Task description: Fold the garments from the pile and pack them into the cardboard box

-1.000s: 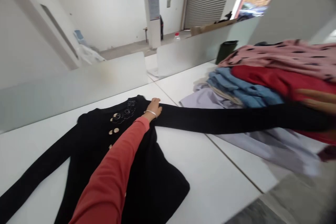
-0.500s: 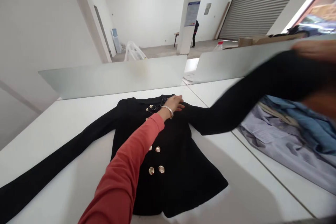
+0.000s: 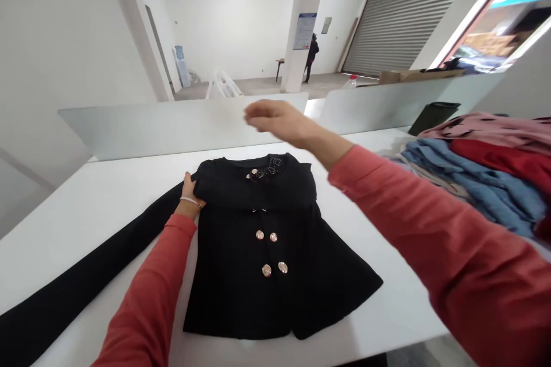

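Note:
A black jacket with gold buttons and dark flower trim at the neckline lies face up on the white table. One sleeve is folded across its chest; the other sleeve stretches out to the lower left. At the jacket's left shoulder side, my left hand is closed on the end of the folded sleeve, with its fingers partly hidden by the black cloth. My right hand is in the air over the neckline, fingers stretched out to the left and nothing in them.
A heap of clothes, blue, red and pink, lies on the right of the table. Behind the jacket stand low frosted panels. A dark green object stands at the back right. A person is far off beside the pillar.
The sleeve that my right hand held out to the right now lies across the chest. My right hand has let go and risen; my left hand has moved from the neckline to the left side.

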Demonstrator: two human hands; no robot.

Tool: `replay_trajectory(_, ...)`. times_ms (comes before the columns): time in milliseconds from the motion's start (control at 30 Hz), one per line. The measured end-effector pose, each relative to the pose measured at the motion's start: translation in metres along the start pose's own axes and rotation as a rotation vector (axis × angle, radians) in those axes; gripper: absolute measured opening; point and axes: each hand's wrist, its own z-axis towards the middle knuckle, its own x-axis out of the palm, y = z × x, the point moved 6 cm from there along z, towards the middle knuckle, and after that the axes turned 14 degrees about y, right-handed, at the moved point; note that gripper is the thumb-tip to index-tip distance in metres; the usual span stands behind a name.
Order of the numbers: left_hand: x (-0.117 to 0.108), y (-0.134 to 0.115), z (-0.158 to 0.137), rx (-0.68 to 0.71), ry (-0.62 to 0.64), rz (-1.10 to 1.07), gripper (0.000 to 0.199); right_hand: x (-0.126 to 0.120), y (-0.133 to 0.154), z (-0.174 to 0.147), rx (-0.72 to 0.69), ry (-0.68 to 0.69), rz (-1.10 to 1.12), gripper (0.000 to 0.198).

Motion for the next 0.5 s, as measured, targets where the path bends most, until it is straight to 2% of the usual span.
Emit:
replay_trajectory(67,0.002,0.007,-0.003,-0.066,0.0,-0.334,0.068,-0.037,-0.049,-0.025,0.235,-0.119,-0.093,0.026)
replay_trajectory(100,0.004,0.006,-0.004,-0.08,0.017,-0.408,0.06,-0.048,-0.075,-0.038,0.364,-0.111,-0.13,0.026)
replay_trajectory(200,0.011,-0.006,-0.009,-0.117,0.129,-0.321,0.039,-0.054,-0.145,-0.072,0.614,0.022,-0.17,0.032)
replay_trajectory(267,0.009,-0.016,-0.016,-0.155,0.145,-0.134,0.034,-0.047,-0.176,-0.086,0.657,0.072,-0.186,0.041)
replay_trajectory(333,0.0,-0.027,-0.027,-0.133,0.11,0.035,0.023,-0.041,-0.197,-0.092,0.663,0.08,-0.244,0.05)
replay_trajectory(367,-0.004,-0.033,-0.034,-0.087,0.099,0.089,0.018,-0.039,-0.205,-0.093,0.661,0.085,-0.285,0.053)
replay_trajectory(433,-0.014,-0.044,-0.053,0.047,0.125,0.15,0.021,-0.038,-0.217,-0.092,0.635,0.115,-0.36,0.055)
replay_trajectory(500,-0.025,-0.048,-0.076,0.131,0.183,0.196,0.022,-0.038,-0.226,-0.089,0.584,0.151,-0.387,0.048)
